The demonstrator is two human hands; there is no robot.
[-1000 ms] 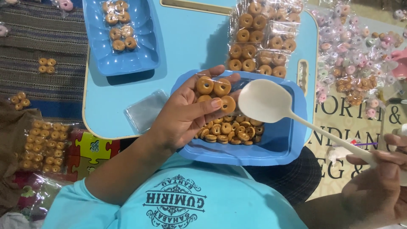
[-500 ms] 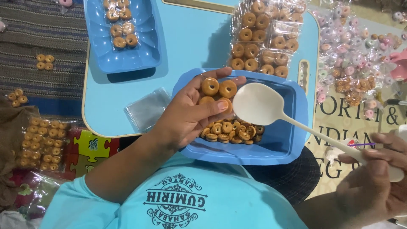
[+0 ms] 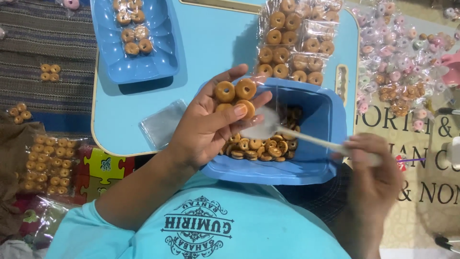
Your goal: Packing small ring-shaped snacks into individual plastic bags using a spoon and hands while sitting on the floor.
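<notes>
Across the light-blue bench [image 3: 211, 43], we are cupping three ring cookies [image 3: 235, 95] in our left hand [image 3: 211, 127], directly above the blue tub [image 3: 321, 120]; our right hand [image 3: 373, 168] is gripping the white spoon [image 3: 268, 128], its handle running rightward from the bowl toward that hand.

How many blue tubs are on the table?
2. One tub is near the person, holding ring cookies under the left hand. The other tub is at the table's far left corner.
</notes>
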